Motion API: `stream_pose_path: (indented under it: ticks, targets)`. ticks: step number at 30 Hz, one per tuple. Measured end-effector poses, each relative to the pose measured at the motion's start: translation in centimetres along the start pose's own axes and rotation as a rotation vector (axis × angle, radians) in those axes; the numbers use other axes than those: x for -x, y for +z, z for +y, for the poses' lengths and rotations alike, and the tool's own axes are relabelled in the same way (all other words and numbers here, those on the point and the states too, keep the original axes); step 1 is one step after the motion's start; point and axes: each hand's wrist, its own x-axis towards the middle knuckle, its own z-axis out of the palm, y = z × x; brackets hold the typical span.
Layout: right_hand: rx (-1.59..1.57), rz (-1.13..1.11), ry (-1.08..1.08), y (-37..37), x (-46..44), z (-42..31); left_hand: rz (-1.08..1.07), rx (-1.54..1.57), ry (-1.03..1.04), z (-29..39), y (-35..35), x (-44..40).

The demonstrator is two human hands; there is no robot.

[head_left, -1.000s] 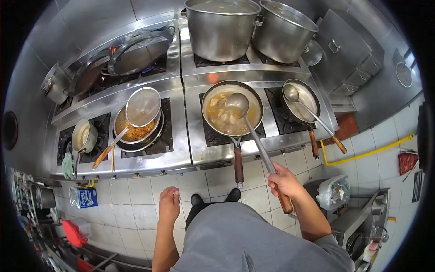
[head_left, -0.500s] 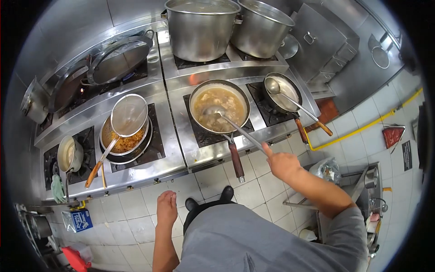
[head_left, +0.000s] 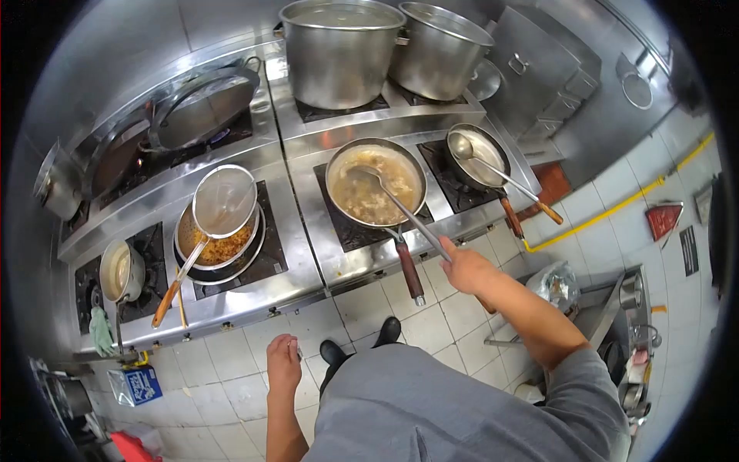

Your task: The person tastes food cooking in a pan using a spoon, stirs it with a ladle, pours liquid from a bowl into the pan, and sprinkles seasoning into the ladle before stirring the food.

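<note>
My right hand [head_left: 469, 267] is closed round the handle of a long metal ladle [head_left: 408, 212]. The ladle's bowl is dipped in a frying pan [head_left: 331, 190] of light brown, chunky liquid, near the pan's far side. That pan stands on a burner, its dark wooden handle [head_left: 410, 273] pointing toward me. My left hand [head_left: 284, 363] hangs low over the floor, away from the stove. Its fingers are curled in, and what they hold, if anything, is hidden.
A smaller pan [head_left: 496, 181] with another ladle [head_left: 504, 175] sits right. On the left, a strainer [head_left: 224, 202] rests over a pan of orange-brown food [head_left: 219, 248], beside a saucepan [head_left: 132, 281]. Large stockpots [head_left: 342, 69] stand behind. A yellow pipe [head_left: 593, 221] runs at right.
The ladle's bowl has moved toward the far side of the pan, stirring the liquid. My right hand has shifted slightly left and down. The whole view has moved a little.
</note>
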Motion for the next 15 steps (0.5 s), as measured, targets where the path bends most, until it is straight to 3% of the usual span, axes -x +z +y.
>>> stream_pose_path:
  ticks: [1, 3, 4, 6, 7, 10, 11, 13, 15]
  targets:
    - [-0.013, 0.009, 0.009, -0.5, -0.6, 0.0, 0.007, -0.018, 0.012, 0.0, 0.1, -0.3]
    - [-0.561, -0.177, 0.038, -1.4, -1.8, -1.2, -0.012, -0.037, 0.039, 0.4, 0.0, -0.6]
    - [-0.571, -0.166, 0.034, -1.0, -2.4, -1.4, -0.027, -0.047, 0.05, 0.9, 0.0, -0.9]
    - [-1.093, -0.27, 0.154, 0.3, -3.8, -1.8, -0.033, -0.031, 0.054, 2.0, -0.1, -1.2]
    - [-1.107, -0.262, 0.143, 0.5, -3.9, -1.8, -0.045, -0.006, 0.048, 2.6, -0.1, -1.4]
    - [-1.838, -0.586, 0.162, 1.7, -3.2, -1.7, -0.048, -0.058, 0.07, 3.4, 0.5, -1.8]
    - [-1.842, -0.586, 0.154, 2.4, -3.1, -1.4, -0.044, -0.064, 0.074, 3.6, 0.6, -1.8]
    - [-2.334, -0.878, 0.008, 3.0, -3.1, -0.6, -0.049, -0.058, 0.083, 4.3, 0.6, -1.8]
    - [-2.358, -0.914, 0.006, 2.4, -2.8, 0.3, -0.043, -0.053, 0.059, 4.6, 0.6, -1.4]
